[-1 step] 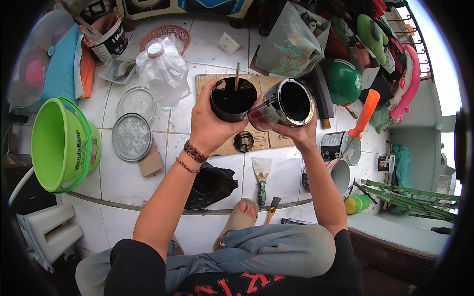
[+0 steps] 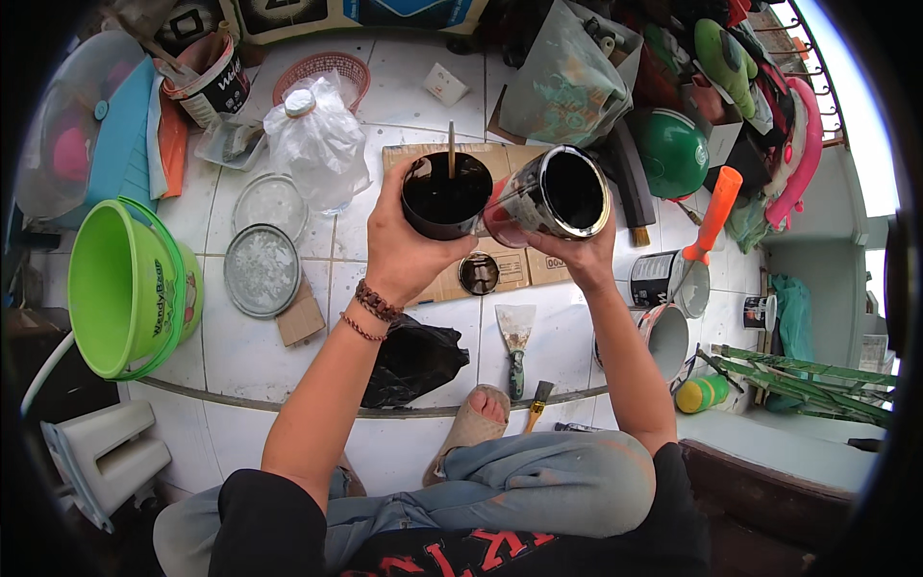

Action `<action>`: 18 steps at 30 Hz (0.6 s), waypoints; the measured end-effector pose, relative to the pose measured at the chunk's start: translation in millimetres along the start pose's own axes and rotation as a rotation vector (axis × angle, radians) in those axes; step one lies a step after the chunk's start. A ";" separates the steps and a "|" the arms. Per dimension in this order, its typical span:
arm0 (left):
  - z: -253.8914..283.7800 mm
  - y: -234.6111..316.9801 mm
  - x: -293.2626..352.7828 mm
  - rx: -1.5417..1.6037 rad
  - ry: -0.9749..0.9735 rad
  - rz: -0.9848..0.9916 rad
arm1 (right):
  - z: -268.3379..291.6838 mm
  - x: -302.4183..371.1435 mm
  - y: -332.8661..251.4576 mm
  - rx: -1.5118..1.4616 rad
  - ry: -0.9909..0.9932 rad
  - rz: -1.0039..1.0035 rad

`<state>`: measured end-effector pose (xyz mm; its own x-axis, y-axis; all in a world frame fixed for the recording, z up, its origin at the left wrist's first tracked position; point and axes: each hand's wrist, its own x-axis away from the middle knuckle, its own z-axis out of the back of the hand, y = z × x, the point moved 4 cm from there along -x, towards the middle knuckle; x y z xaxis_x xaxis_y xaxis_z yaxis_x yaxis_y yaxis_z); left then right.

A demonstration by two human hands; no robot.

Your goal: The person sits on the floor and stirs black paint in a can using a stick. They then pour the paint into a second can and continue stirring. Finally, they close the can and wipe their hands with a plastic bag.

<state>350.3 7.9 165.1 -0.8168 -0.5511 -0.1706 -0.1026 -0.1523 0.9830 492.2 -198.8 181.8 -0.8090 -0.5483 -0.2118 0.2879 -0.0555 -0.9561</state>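
My left hand (image 2: 404, 255) is closed round a black cup (image 2: 437, 227) of dark liquid, with a thin stick (image 2: 452, 144) standing up in it. Just to the right, my right hand (image 2: 582, 258) grips an open metal paint tin (image 2: 532, 204), its label side smeared and its inside dark. The tin leans, mouth toward me, and its lower end meets or nearly meets the cup. Both are held above flattened cardboard (image 2: 519, 269), where a small round dark-stained lid (image 2: 479, 274) lies. Nearer me are a putty knife (image 2: 516, 341), a crumpled black plastic bag (image 2: 415, 361) and a paintbrush (image 2: 538, 409).
A green bucket (image 2: 111, 288) stands at left, near two round lids (image 2: 261, 271) and a plastic-wrapped bottle (image 2: 317, 144). On the right are several paint tins (image 2: 654, 277), an orange-handled tool (image 2: 713, 216) and a green helmet (image 2: 666, 154). A pale stool (image 2: 120, 452) is at lower left.
The whole view has shifted slightly, with floor items appearing a little further right. The cup and tin sit slightly further left in the picture. Both hands keep their holds.
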 end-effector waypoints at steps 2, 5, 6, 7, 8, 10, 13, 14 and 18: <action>14.7 2.1 8.8 -0.016 0.024 0.052 | -12.3 -6.6 14.8 -0.106 0.075 0.006; 28.7 -6.3 17.2 -0.021 0.080 0.065 | -20.5 -18.7 25.5 -0.041 0.197 0.141; 35.6 -7.2 22.2 -0.021 0.101 0.059 | -23.4 -20.5 33.3 -0.017 0.242 0.140; 43.5 -9.4 27.6 -0.020 0.123 0.053 | -25.6 -22.0 42.5 0.009 0.286 0.139; 49.3 -15.2 28.0 -0.067 0.158 0.018 | -22.9 -30.4 55.7 0.040 0.305 0.165; 54.4 -24.2 37.7 -0.075 0.191 0.045 | -15.4 -30.3 88.1 0.113 0.334 0.190; 63.7 -35.7 49.1 -0.155 0.223 0.080 | -16.8 -25.7 124.7 0.175 0.353 0.115; 67.3 -42.8 53.4 -0.209 0.227 0.084 | -21.2 -23.4 131.3 0.175 0.355 0.079; 64.4 -64.3 65.0 -0.317 0.219 0.102 | -27.1 -12.4 158.5 0.179 0.343 -0.011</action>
<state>267.3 34.7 95.2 -0.6702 -0.7328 -0.1177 0.1807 -0.3149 0.9318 533.9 -178.3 27.3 -0.9282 -0.2376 -0.2863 0.3388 -0.2215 -0.9144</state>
